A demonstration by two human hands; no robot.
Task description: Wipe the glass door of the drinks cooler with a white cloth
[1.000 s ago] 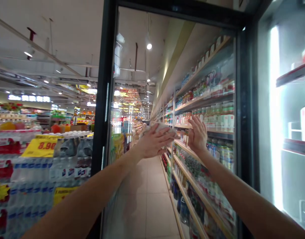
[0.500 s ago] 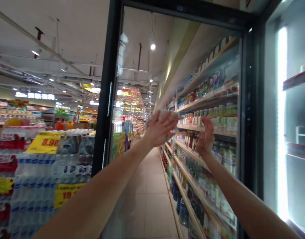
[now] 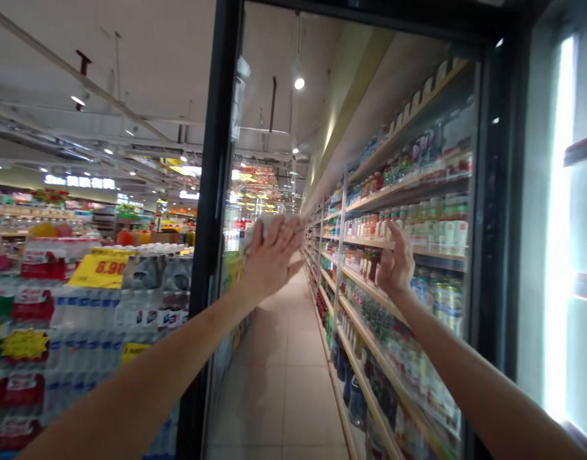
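Note:
An open glass cooler door (image 3: pixel 399 96) in a black frame stands in front of me, reaching from the left post to the hinge side at the right. My left hand (image 3: pixel 270 257) presses a pale crumpled cloth (image 3: pixel 265 225) flat against the glass at mid height, fingers stretched over it. My right hand (image 3: pixel 396 263) rests its palm on the glass a little to the right, fingers spread upward, holding nothing. Through the pane I see a long aisle with shelves of bottled drinks (image 3: pixel 403 211).
Stacked packs of bottled water (image 3: pixel 82 306) with a yellow 8.90 price sign (image 3: pixel 99 268) stand at the left. The lit cooler interior (image 3: pixel 562 223) with shelves is at the far right. A tiled aisle floor (image 3: pixel 284 377) runs ahead.
My left hand has slid the cloth leftward across the glass. My right hand stayed near the same spot, its fingers reopened after curling.

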